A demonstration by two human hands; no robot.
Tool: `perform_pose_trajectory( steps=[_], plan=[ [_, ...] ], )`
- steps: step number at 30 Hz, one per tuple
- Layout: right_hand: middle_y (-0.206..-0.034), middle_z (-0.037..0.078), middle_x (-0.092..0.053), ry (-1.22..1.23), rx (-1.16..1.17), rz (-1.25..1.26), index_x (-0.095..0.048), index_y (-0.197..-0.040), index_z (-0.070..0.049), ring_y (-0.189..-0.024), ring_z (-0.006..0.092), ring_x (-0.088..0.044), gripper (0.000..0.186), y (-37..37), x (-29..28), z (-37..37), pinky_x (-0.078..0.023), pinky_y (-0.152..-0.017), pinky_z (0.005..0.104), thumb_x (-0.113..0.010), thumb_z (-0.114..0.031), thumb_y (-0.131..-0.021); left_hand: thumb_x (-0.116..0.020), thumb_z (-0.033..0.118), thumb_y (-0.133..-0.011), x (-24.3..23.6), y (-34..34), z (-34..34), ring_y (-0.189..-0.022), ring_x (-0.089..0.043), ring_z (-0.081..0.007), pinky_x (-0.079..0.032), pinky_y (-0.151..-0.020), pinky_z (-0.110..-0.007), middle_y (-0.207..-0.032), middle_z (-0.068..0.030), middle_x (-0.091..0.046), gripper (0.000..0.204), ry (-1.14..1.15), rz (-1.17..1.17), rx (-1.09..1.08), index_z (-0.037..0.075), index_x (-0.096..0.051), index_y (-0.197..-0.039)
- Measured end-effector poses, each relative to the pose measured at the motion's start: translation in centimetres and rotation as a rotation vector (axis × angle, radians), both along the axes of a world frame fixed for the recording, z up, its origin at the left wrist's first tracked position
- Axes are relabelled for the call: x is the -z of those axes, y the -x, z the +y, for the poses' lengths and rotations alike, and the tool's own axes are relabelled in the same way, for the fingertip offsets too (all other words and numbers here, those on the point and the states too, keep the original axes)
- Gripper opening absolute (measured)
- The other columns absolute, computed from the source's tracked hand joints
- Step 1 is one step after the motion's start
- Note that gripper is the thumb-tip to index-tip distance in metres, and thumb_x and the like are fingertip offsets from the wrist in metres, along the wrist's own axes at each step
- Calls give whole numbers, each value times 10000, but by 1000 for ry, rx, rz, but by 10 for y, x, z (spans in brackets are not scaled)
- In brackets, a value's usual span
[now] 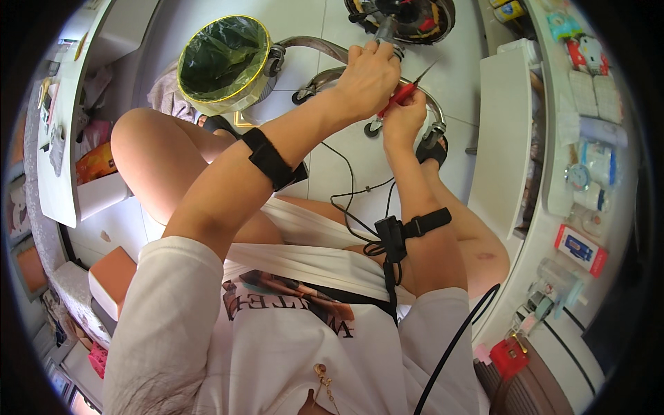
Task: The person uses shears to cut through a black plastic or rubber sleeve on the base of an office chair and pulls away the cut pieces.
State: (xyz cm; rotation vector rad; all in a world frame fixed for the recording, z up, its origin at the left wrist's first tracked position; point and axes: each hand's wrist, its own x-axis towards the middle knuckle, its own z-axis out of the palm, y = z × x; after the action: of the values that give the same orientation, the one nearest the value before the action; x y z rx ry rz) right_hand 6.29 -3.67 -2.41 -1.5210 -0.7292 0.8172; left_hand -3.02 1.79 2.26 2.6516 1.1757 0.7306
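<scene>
My left hand (370, 75) is closed around the metal post of an overturned-looking stool or chair, its fingers hiding part of the post. The grey post (389, 29) runs up to a round dark part (415, 15) with torn yellowish edges. Close beside it, my right hand (407, 116) grips a red-handled tool (398, 99) with a thin pointed metal tip aimed up and to the right. Whether it is scissors or an awl I cannot tell. Below both hands spreads the curved metal wheeled base (315, 45), with casters on its legs.
A yellow-rimmed bin (185, 86) lined with a dark green bag stands left of the base. White cabinets (499, 131) flank me, the right one topped with packages and small items. Black cables (349, 169) hang from my forearm straps over my lap.
</scene>
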Motion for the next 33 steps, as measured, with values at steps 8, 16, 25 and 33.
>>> perform_pose_trajectory(
  steps=[8,16,25,33],
  plan=[
    [-769,53,-591,-10,-52,-161,-489,-920,-9,-662,126,-554,293,-5,-5,-9,-442,-593,249,-657,44,-685,-645,44,-591,-1,-1,0,-889,-484,-334,-387,-705,-417,-927,-179,-500,235,29,-21,3,-55,-577,-793],
    [-839,98,-609,91,27,-236,-484,-923,0,-722,184,-575,373,-5,3,-4,-458,-658,294,-736,-21,-648,-722,90,-566,-2,-1,6,-908,-494,-342,-463,-736,-414,-948,-196,-502,336,88,12,12,-73,-570,-818],
    [-806,106,-606,31,25,-217,-485,-890,-9,-704,193,-572,356,-5,3,-11,-451,-656,299,-740,-37,-644,-643,5,-576,1,-3,5,-866,-484,-350,-448,-729,-411,-915,-202,-490,261,42,-37,23,-72,-549,-808],
    [-832,117,-608,63,46,-239,-478,-888,-1,-702,200,-571,350,-10,10,-11,-450,-663,300,-732,-29,-649,-626,4,-590,0,-4,5,-886,-488,-351,-454,-726,-413,-939,-210,-493,250,71,-29,20,-80,-555,-815]
  ],
)
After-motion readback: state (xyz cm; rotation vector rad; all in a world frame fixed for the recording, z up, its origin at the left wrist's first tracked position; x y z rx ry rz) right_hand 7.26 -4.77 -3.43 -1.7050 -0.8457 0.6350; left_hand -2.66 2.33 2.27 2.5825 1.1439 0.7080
